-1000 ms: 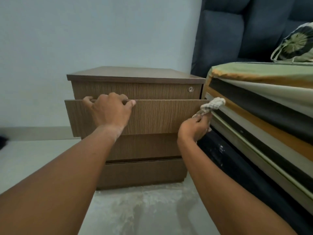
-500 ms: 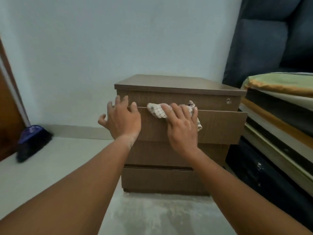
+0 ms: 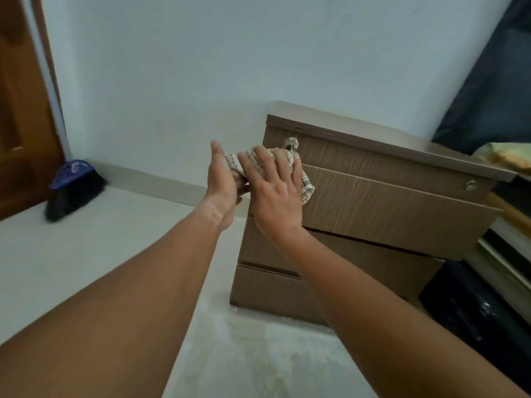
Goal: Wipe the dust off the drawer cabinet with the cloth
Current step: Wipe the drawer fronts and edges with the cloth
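A brown wood-grain drawer cabinet (image 3: 382, 208) stands against the pale wall, its second drawer pulled out a little. A checked cloth (image 3: 307, 187) lies over the left end of that drawer's top edge. My right hand (image 3: 273, 191) presses flat on the cloth, fingers spread over it. My left hand (image 3: 222, 182) stands edge-on at the drawer's left corner, fingers straight and pointing up, its palm against the cloth's left end. Whether it grips the cloth is hidden.
A dark broom head with a blue cap (image 3: 73, 188) leans by a wooden door (image 3: 20, 110) at the left. A bed with striped bedding (image 3: 508, 225) and a dark headboard (image 3: 494, 90) presses against the cabinet's right side. Pale floor (image 3: 86, 254) lies in front.
My right hand slid the cloth along the drawer's top edge from the right end to the left corner. My left hand left the drawer front and moved to that corner. The view swung left.
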`<state>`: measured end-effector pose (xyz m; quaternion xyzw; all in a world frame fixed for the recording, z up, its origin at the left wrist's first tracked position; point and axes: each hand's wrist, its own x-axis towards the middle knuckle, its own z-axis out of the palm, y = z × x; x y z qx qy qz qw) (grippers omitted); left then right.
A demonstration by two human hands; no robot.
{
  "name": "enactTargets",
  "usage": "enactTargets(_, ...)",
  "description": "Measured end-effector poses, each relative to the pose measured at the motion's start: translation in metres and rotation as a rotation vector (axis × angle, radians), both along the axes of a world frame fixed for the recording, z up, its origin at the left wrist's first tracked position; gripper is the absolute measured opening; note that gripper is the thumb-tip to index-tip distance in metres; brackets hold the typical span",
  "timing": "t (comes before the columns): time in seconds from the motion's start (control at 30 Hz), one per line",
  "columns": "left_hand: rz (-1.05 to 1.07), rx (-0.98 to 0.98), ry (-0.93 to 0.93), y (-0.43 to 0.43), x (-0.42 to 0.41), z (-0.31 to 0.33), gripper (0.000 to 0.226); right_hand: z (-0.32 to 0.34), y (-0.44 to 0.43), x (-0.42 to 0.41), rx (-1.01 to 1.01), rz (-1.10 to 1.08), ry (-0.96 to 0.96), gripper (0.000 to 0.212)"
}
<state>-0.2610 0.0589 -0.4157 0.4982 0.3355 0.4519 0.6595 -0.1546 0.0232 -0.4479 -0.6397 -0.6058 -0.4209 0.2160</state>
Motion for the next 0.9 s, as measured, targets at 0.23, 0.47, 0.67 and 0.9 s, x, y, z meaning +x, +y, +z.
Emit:
enactTargets(0.23,0.088,0.107,0.166,-0.011,0.003,0.006,0.049,-0.046,-0.053,0.079,-0.190,0.035,-0.390,0.071)
enactTargets(0.47,0.227,0.244,0.466,-0.019,0.012,0.022,0.052,-0.078,-0.123,0.151,-0.242,-0.109,-0.374,0.073)
enactTargets(0.67,0.363,0.176,0.571,-0.031,0.028,0.032,0.057,-0.026,-0.083,0.101,0.014,-0.122,-0.102,0.063)
enactTargets(0.9,0.607,0.361,0.896,-0.059,0.059,0.063,0.031,0.027,-0.064,0.075,0.092,-0.069,0.099,0.026)
